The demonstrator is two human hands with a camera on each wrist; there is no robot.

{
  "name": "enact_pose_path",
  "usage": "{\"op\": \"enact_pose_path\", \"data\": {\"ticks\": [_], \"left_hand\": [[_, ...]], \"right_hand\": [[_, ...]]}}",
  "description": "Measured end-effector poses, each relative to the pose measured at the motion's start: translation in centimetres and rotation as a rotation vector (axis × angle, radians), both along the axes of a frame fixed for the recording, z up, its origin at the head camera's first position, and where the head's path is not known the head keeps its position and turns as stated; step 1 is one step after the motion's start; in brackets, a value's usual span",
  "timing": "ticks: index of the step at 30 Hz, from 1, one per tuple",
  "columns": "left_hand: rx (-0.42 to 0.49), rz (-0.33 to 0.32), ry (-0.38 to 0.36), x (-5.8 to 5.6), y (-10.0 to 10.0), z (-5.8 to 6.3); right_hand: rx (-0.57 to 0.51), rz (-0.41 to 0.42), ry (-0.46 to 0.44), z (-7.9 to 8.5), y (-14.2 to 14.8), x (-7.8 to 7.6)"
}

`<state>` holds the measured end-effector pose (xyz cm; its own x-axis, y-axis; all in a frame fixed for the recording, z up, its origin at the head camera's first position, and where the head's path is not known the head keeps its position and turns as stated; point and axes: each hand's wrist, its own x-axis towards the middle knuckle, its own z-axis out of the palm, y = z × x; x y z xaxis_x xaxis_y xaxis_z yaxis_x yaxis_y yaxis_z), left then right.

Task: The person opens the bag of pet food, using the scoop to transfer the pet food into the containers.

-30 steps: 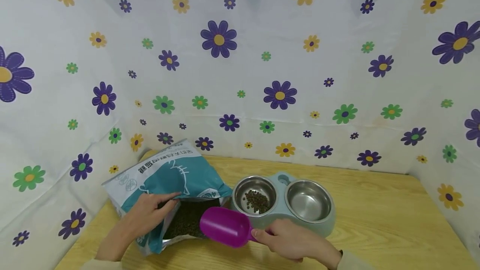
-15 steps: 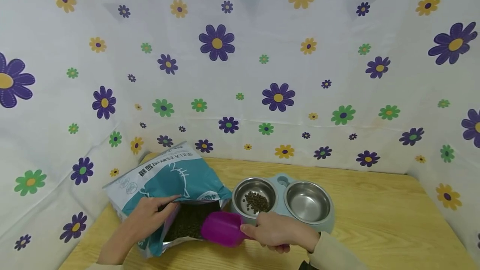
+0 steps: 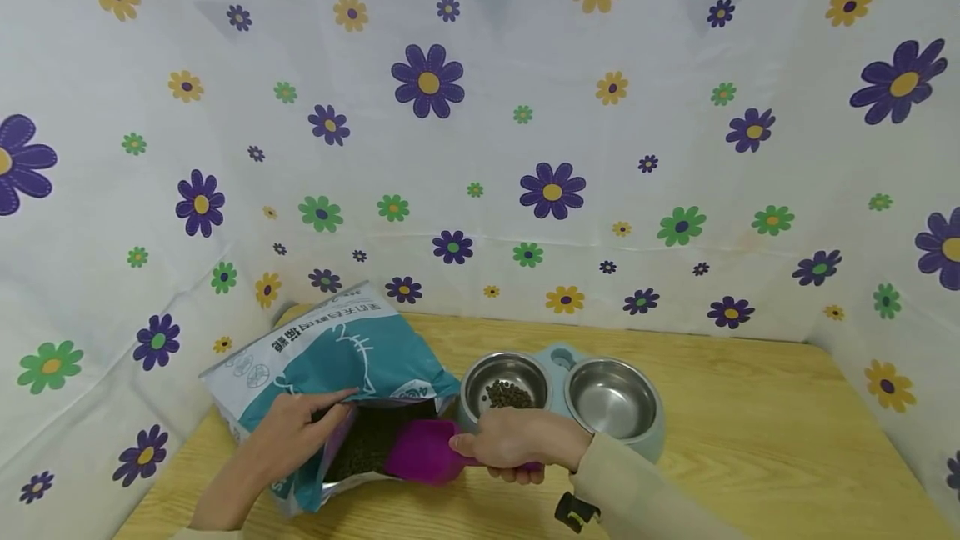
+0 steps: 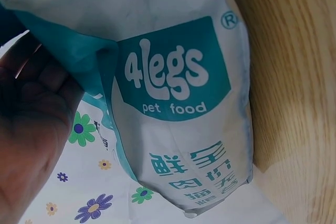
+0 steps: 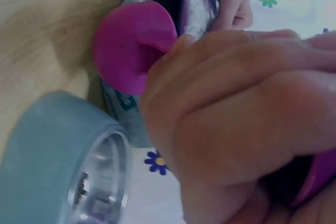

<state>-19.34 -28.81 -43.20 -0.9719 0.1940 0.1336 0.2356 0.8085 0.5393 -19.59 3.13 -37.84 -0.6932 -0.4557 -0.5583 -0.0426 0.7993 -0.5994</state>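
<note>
A teal and white pet food bag (image 3: 322, 357) lies on its side at the left, its mouth facing me and dark kibble (image 3: 367, 440) inside. My left hand (image 3: 288, 432) holds the upper edge of that mouth; the left wrist view shows its fingers (image 4: 50, 74) against the teal side. With my right hand (image 3: 525, 440) I grip the handle of a magenta scoop (image 3: 426, 454). The scoop's front end is inside the bag's mouth, so its tip is hidden. In the right wrist view, the scoop's rounded back (image 5: 123, 45) shows beyond my knuckles.
Right of the bag stands a pale blue double feeder (image 3: 558, 386). Its left steel bowl (image 3: 480, 377) holds a small heap of kibble (image 3: 508, 394), and its right steel bowl (image 3: 611, 398) shows bare metal. A flowered cloth (image 3: 480, 132) hangs behind the wooden table (image 3: 750, 432).
My right hand has moved left and turned over the handle, carrying the scoop from the bag's edge into its mouth. The left hand keeps its place on the bag.
</note>
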Motion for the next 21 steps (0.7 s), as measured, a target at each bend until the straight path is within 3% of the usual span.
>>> {"op": "enact_pose_path", "data": {"ticks": [13,21], "left_hand": [[0.011,-0.002,0.013,0.1,0.0,-0.1],[-0.012,-0.003,0.022,0.1,-0.1,0.0]], "right_hand": [[-0.205,-0.042,-0.1,-2.9,1.2,0.0],[-0.278,-0.1,-0.05,-5.2,2.3,1.2]]}}
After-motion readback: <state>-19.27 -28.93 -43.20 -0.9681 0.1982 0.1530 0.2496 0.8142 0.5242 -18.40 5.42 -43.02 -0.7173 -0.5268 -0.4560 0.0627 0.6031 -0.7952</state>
